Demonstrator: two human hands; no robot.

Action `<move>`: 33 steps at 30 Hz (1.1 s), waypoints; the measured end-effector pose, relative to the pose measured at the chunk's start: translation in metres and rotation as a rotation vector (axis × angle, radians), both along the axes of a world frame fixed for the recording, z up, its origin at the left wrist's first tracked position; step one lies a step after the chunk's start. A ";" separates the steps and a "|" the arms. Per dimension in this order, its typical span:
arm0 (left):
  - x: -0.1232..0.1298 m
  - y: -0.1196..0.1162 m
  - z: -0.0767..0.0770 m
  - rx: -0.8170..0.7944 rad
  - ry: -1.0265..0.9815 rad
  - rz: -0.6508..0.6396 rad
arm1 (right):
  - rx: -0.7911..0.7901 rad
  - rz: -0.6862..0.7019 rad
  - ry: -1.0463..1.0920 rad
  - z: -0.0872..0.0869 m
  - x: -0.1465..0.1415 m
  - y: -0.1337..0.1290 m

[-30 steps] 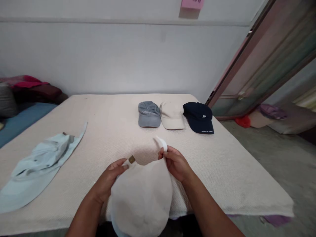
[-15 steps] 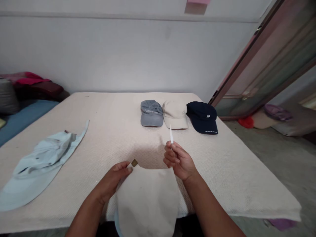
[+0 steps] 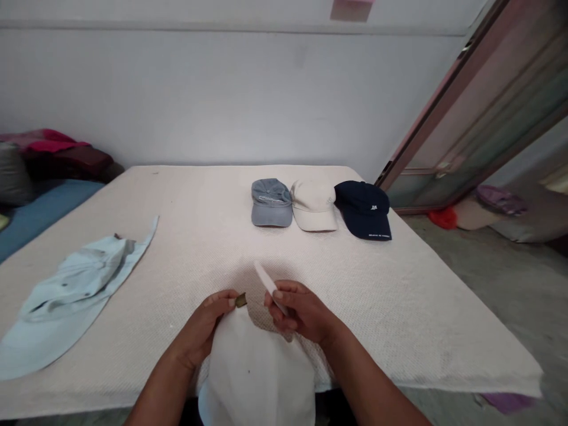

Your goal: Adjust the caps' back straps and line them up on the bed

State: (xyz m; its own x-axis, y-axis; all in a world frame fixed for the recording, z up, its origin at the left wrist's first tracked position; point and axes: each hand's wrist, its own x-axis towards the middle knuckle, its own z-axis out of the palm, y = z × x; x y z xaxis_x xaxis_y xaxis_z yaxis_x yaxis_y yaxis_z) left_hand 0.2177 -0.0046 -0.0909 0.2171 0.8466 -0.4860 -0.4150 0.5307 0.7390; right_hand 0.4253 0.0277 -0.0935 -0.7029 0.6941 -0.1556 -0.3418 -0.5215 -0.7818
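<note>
A white cap (image 3: 261,373) is at the table's front edge, its back opening facing away from me. My left hand (image 3: 216,316) pinches the cap's left back edge, right beside a brass-coloured buckle (image 3: 241,300). Between the thumb and fingers of my right hand (image 3: 297,310) is a white strap (image 3: 266,278), its free end pointing up and left toward the buckle. The strap's tip and the buckle are apart. The strap's base is hidden behind my right fingers.
A light blue cap (image 3: 75,290) lies at the left with its strap undone. Along the back stand a grey-blue cap (image 3: 271,204), a cream cap (image 3: 313,206) and a navy cap (image 3: 364,210). All rest on a cream cloth-covered table (image 3: 421,319) against a wall.
My right hand has moved left and down, tilting the strap from upright toward the buckle. The buckle has turned in my left hand, and the cap has shifted slightly.
</note>
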 end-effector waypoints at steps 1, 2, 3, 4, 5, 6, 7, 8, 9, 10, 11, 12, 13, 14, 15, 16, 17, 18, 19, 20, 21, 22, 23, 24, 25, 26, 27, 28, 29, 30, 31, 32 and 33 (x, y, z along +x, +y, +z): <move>0.000 -0.001 0.000 -0.012 0.009 0.022 | -0.003 -0.037 0.016 0.000 0.004 0.002; 0.000 -0.002 0.000 -0.020 0.010 0.040 | -0.011 -0.071 0.033 0.000 0.008 0.004; -0.001 -0.003 0.000 -0.023 0.003 0.049 | -0.022 -0.099 0.047 0.000 0.012 0.006; -0.001 -0.004 0.000 -0.023 -0.008 0.045 | -0.034 -0.118 0.053 0.000 0.015 0.007; -0.001 -0.004 0.000 -0.020 -0.019 0.033 | -0.045 -0.130 0.052 0.000 0.018 0.007; -0.002 -0.005 -0.001 -0.018 -0.029 0.018 | -0.050 -0.135 0.047 0.000 0.019 0.007; -0.002 -0.005 -0.001 -0.015 -0.035 0.005 | -0.051 -0.135 0.040 0.000 0.020 0.007; -0.002 -0.004 -0.002 -0.012 -0.036 -0.007 | -0.046 -0.130 0.030 0.000 0.020 0.007; -0.002 -0.004 -0.004 -0.006 -0.035 -0.018 | -0.036 -0.124 0.017 0.000 0.019 0.006; -0.002 -0.004 -0.005 0.000 -0.035 -0.033 | -0.023 -0.115 0.001 0.001 0.018 0.005; -0.001 -0.003 -0.006 0.007 -0.039 -0.050 | -0.008 -0.106 -0.016 0.001 0.018 0.005; -0.001 -0.003 -0.007 0.014 -0.044 -0.070 | 0.003 -0.093 -0.033 0.002 0.017 0.004; 0.000 -0.003 -0.008 0.020 -0.050 -0.090 | 0.011 -0.077 -0.050 0.002 0.016 0.003; 0.000 -0.004 -0.008 0.022 -0.053 -0.105 | 0.014 -0.061 -0.067 0.003 0.015 0.002; 0.001 -0.005 -0.008 0.021 -0.052 -0.112 | 0.015 -0.044 -0.083 0.003 0.015 0.002; 0.002 -0.006 -0.008 0.017 -0.050 -0.115 | 0.016 -0.027 -0.097 0.003 0.014 0.001; 0.003 -0.007 -0.008 0.011 -0.046 -0.113 | 0.019 -0.011 -0.112 0.003 0.014 0.001; 0.004 -0.007 -0.007 0.005 -0.043 -0.113 | 0.027 0.006 -0.126 0.003 0.014 0.001; 0.005 -0.008 -0.006 0.000 -0.045 -0.114 | 0.038 0.021 -0.142 0.003 0.014 0.000; 0.006 -0.008 -0.006 0.000 -0.050 -0.114 | 0.051 0.036 -0.159 0.003 0.014 0.000; 0.006 -0.009 -0.006 0.000 -0.057 -0.112 | 0.065 0.047 -0.178 0.003 0.014 0.000; 0.006 -0.009 -0.006 -0.003 -0.066 -0.106 | 0.080 0.055 -0.198 0.003 0.014 0.000; 0.006 -0.008 -0.006 -0.009 -0.075 -0.096 | 0.094 0.062 -0.220 0.004 0.014 0.000; 0.006 -0.008 -0.007 -0.019 -0.083 -0.082 | 0.106 0.069 -0.242 0.004 0.014 0.001; 0.006 -0.008 -0.007 -0.029 -0.088 -0.068 | 0.117 0.078 -0.264 0.005 0.015 0.001; 0.006 -0.008 -0.008 -0.038 -0.091 -0.056 | 0.127 0.088 -0.284 0.006 0.015 0.001; 0.006 -0.008 -0.008 -0.043 -0.093 -0.049 | 0.139 0.100 -0.301 0.006 0.015 0.001; 0.006 -0.008 -0.008 -0.042 -0.094 -0.049 | 0.152 0.110 -0.313 0.007 0.015 0.001; 0.006 -0.009 -0.007 -0.038 -0.095 -0.054 | 0.163 0.119 -0.321 0.007 0.014 0.001; 0.006 -0.009 -0.007 -0.032 -0.096 -0.061 | 0.173 0.125 -0.326 0.007 0.014 0.001; 0.006 -0.009 -0.006 -0.025 -0.097 -0.069 | 0.179 0.130 -0.329 0.007 0.014 0.001; 0.007 -0.009 -0.006 -0.020 -0.098 -0.076 | 0.181 0.131 -0.332 0.007 0.015 0.001; 0.007 -0.009 -0.005 -0.014 -0.100 -0.082 | 0.179 0.130 -0.334 0.007 0.015 0.001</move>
